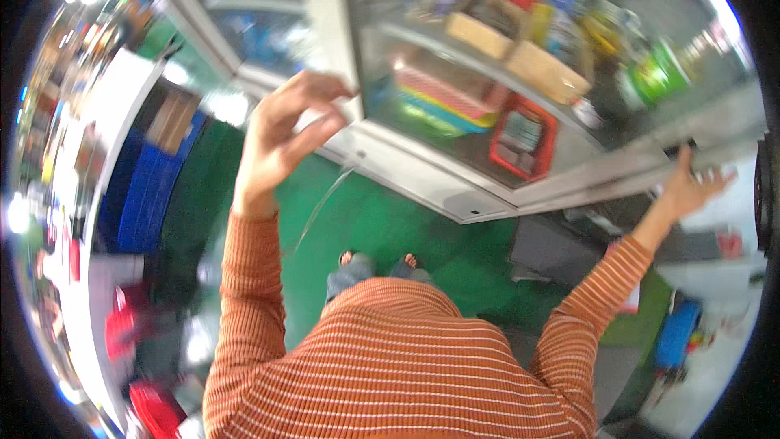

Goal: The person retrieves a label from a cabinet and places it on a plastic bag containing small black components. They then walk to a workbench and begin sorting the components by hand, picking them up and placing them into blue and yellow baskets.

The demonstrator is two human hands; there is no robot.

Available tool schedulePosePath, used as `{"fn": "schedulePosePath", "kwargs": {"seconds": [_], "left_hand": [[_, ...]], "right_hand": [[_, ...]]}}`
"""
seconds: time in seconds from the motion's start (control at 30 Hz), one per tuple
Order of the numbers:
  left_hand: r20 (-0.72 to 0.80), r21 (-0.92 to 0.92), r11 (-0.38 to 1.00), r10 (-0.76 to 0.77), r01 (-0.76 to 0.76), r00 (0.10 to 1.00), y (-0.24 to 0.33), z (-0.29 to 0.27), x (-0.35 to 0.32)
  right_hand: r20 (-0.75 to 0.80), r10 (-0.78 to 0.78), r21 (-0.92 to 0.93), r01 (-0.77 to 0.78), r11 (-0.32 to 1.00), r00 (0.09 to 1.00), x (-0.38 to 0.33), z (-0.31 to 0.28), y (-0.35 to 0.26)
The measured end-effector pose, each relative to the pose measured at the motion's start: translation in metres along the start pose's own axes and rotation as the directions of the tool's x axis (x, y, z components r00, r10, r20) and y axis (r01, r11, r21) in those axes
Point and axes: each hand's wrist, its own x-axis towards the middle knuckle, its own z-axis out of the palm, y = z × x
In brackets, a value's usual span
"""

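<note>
A white-framed cabinet with glass panels stands before me. My left hand is raised by its upright frame at the left, with the fingers bent, a gap between them and the thumb, and nothing visible in the grasp. Whether it touches the frame I cannot tell. Out at the right, my right hand has its fingers spread, one fingertip at a dark recess in the cabinet's frame. Behind the glass are a red basket, a stack of coloured trays, cardboard boxes and a green-labelled tub.
Blue bins sit under a white counter on the left. Red items show at the lower left. The floor is green, and a grey box-like piece stands below my right forearm. A blue object lies farther right.
</note>
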Motion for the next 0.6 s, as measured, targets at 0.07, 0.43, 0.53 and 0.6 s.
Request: {"fn": "schedulePosePath", "kwargs": {"seconds": [0.07, 0.43, 0.53, 0.6], "left_hand": [[-0.017, 0.067, 0.998, 0.005, -0.004, 1.000, 0.001, -0.019, -0.009], [-0.360, 0.196, 0.980, 0.048, 0.025, 0.932, 0.051, -0.174, -0.150], [-0.451, 0.266, 0.962, 0.077, 0.051, 0.889, 0.082, -0.235, -0.220], [-0.532, 0.303, 0.949, 0.091, 0.089, 0.842, 0.113, -0.281, -0.275]], "right_hand": [[-0.020, -0.006, -0.071, 0.004, 0.997, 1.000, -0.005, 0.010, 0.007], [-0.264, -0.513, -0.043, 0.522, 0.852, 0.817, -0.132, -0.019, -0.226], [-0.115, -0.550, 0.332, 0.554, 0.764, 0.827, -0.218, 0.000, -0.321], [0.098, -0.547, 0.614, 0.382, 0.690, 0.831, -0.302, 0.002, -0.399]]}}
